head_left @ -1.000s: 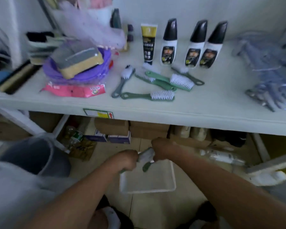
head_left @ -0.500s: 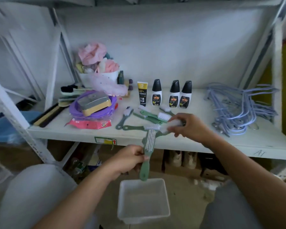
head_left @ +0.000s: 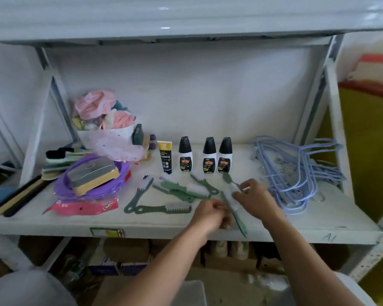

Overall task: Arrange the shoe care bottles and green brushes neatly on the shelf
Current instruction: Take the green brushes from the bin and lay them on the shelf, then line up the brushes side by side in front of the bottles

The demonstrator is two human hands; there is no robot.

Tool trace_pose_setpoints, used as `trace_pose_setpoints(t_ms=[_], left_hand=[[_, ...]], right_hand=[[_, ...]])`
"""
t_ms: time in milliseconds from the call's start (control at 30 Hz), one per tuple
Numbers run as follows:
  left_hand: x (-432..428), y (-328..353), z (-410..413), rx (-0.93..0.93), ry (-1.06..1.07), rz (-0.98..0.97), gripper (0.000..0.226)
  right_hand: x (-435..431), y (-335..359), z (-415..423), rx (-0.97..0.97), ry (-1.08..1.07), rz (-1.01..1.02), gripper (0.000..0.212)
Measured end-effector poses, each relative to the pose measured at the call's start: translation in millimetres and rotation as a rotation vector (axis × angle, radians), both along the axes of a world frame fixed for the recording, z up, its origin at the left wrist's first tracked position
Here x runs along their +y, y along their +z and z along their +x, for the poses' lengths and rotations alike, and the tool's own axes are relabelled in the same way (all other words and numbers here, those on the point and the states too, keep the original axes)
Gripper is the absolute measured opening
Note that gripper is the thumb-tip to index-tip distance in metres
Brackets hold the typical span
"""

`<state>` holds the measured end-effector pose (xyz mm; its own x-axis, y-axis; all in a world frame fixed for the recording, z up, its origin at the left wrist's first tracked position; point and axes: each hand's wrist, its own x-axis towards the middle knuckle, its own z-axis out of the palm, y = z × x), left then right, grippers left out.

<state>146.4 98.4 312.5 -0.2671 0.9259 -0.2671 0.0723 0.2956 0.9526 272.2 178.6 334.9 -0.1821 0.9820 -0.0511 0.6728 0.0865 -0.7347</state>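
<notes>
Green plastic brush with white bristles (head_left: 239,219) lies slantwise at the front edge of the white metal shelf (head_left: 329,219), handle toward the person. Left hand (head_left: 209,215): fingers curled against its middle; blur hides whether they grip. Right hand (head_left: 255,198): fingers pinch the bristle end of a second green brush (head_left: 227,179). Other green brushes (head_left: 164,209) lie left of the hands. Three black-capped white bottles (head_left: 209,159) stand upright in a row behind, beside a yellow-and-black tube (head_left: 165,159).

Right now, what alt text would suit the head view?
A person's left hand and right hand meet over a green brush lying near the front of a white shelf. Behind stand three black-capped bottles and a tube; more green brushes lie left, blue hangers right.
</notes>
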Motion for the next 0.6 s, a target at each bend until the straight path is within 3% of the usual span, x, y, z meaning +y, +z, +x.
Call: trace_pose_setpoints(t_ms=[100, 433, 600], left_hand=[[1, -7, -1, 0.113, -0.021, 0.012, 0.017], [-81, 20, -68, 0.284, -0.335, -0.045, 0.021], [-110, 23, -98, 0.395, -0.295, -0.102, 0.024]], right_hand=[[-13, 5, 2, -0.159, 0.065, 0.121, 0.041], [-57, 0, 3, -0.072, 0.216, 0.148, 0.031], [-40, 6, -6, -0.115, 0.307, 0.201, 0.030]])
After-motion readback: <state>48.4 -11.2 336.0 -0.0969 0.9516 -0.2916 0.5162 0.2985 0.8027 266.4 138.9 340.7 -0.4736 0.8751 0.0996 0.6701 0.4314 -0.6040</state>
